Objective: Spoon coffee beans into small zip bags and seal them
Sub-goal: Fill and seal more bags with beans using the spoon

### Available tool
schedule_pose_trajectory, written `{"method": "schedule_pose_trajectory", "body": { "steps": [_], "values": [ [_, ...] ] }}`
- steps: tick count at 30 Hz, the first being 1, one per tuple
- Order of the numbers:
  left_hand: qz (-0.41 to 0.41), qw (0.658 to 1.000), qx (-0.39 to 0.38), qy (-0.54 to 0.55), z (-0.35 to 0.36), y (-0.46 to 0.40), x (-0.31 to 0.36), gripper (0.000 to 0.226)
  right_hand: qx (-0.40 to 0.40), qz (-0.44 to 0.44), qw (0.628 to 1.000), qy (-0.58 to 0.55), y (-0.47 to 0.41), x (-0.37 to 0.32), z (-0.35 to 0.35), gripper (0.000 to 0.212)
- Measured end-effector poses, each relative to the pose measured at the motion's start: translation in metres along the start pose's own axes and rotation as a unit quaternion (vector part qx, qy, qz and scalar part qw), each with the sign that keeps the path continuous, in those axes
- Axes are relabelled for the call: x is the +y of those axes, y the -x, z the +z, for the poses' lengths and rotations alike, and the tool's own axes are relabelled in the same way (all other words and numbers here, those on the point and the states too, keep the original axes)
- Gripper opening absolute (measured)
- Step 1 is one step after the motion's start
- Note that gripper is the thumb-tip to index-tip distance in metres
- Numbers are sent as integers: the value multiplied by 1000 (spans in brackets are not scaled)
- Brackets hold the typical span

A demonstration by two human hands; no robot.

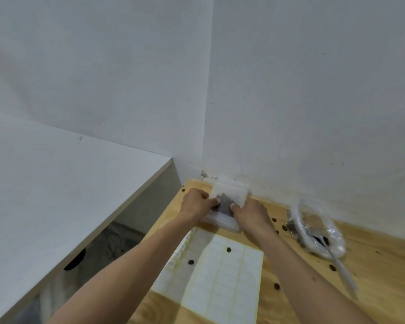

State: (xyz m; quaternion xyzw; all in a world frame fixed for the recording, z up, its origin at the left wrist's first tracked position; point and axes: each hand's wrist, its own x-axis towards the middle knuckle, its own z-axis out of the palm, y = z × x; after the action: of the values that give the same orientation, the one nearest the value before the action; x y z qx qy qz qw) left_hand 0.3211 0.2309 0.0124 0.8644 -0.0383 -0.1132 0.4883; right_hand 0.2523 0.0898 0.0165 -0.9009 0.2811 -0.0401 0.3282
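A: Both hands are on it. The left hand point(196, 202) and the right hand point(250, 212) each pinch a side of the small zip bag point(228, 198), thumbs on its front face, fingers curled in behind.

B: Where does the bag sit?

A: Between the 2 hands, far end of the wooden table point(372, 272), close to the white wall point(313, 90). It looks raised above a flat stack of bags point(222, 221); whether it touches them is unclear.

B: What is it like?

A: Clear, soft plastic, roughly square, with a dark clump of coffee beans point(225, 202) in the middle. Whether the zip strip is closed is too blurred to tell.

B: And around it?

A: Loose beans point(191, 262) are dotted over the pale grained wood. A white label sheet point(222, 277) lies just below the hands. Right of them, a crinkled clear bean bag point(318, 228) lies open, with a pale spoon handle point(341, 270) sticking out.
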Motion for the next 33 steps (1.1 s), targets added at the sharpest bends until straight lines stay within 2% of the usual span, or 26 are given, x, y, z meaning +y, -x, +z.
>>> {"method": "schedule_pose_trajectory", "body": {
  "steps": [4,6,7,8,10,16,19,24,27,33],
  "values": [
    [1,1000,0,-1,0,-1,1,37,-7,-5,1000,9,2,0,-5,38],
    [5,1000,2,-7,-1,2,2,24,-8,-3,1000,4,4,-1,-7,38],
    [4,1000,-1,-7,-1,3,2,33,-9,-2,1000,2,7,-2,-9,37],
    [1,1000,0,-12,-1,5,2,52,-8,-3,1000,2,10,-2,-12,37],
    [14,999,12,-33,-3,11,5,65,-4,-18,1000,5,16,-4,-22,35],
    [118,983,98,-100,4,41,28,60,27,-38,999,-10,34,4,-73,57],
    [188,973,100,-92,21,66,55,51,55,-32,998,-9,45,22,-108,61],
    [298,952,29,-59,75,118,98,40,111,11,993,25,79,76,-172,60],
    [334,941,-37,-44,113,153,118,38,129,64,988,62,107,119,-208,60],
    [376,896,-193,-136,197,223,134,45,32,190,966,173,176,209,-252,57]
  ]
}}
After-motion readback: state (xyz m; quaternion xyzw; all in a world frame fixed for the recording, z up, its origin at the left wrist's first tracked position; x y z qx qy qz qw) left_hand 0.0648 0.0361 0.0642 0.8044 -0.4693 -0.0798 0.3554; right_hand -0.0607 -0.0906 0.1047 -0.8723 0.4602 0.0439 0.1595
